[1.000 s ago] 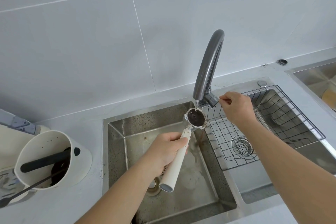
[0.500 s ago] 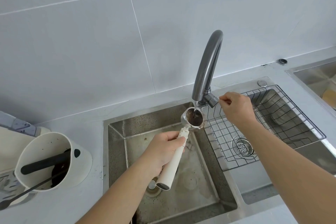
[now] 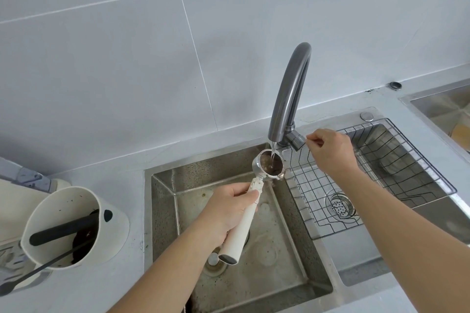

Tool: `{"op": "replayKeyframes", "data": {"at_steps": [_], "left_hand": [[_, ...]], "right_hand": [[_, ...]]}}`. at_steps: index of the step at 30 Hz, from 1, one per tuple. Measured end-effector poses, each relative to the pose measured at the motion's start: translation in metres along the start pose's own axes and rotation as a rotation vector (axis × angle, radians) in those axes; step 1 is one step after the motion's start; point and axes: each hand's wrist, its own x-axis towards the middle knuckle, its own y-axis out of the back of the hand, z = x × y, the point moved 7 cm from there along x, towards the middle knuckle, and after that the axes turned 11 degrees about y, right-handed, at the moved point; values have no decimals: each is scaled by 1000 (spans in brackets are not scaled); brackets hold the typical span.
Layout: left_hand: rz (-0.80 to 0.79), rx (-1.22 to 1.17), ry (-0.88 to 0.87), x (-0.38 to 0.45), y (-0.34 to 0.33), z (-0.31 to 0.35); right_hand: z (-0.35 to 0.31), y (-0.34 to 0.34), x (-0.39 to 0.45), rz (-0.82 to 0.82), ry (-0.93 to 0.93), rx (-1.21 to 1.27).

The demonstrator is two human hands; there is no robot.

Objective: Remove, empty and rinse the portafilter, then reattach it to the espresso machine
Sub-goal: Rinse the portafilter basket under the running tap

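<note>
Stainless steel is catching the light all around the work: the left hand (image 3: 226,213) is clenching the cream handle of the portafilter (image 3: 268,166), its grip wrapped round the upper half of that handle, so the metal basket is sitting up and away from the knuckles, directly beneath the spout of the grey tap (image 3: 290,94); a thin stream of water is falling into the basket, which is filling with brownish water. Beyond that grip to the right, the right hand (image 3: 330,150) is pinching the small tap lever (image 3: 296,140) between thumb and forefinger, closed on it and nothing else. Below the left grip the sink (image 3: 162,211) is lying open, its drain just under the handle's butt end; a wire rack (image 3: 381,180) is spanning the neighbouring basin under the right forearm. Off to the left of the left grip, on the surface (image 3: 76,287), a white knock box (image 3: 73,226) is holding dark spent grounds, so the emptying looks done and the rinse is in hand. To rinse well, I judge the basket is wanting a gentle swirl and a tilt over the drain, keeping the flow modest so it is not splashing; residue on the rim probably needs the stream too; reattaching is not yet begun.
</note>
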Motion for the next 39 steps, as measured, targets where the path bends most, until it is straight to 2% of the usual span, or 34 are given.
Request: {"op": "replayKeyframes", "data": {"at_steps": [18,23,32,39], "left_hand": [[-32,-18,7,-2,-3,-3],[-62,-98,25,-3,-6,-7],[-130,-283,124,-4,-16,-6],[-130,-259,180,-1,-18,-5]], "right_hand": [[5,0,-1,-41,-14,-30],[5,0,-1,-36,-23,-27],[3,0,-2,-30,-24,-13],[2,1,-3,-29,-28,-15]]}}
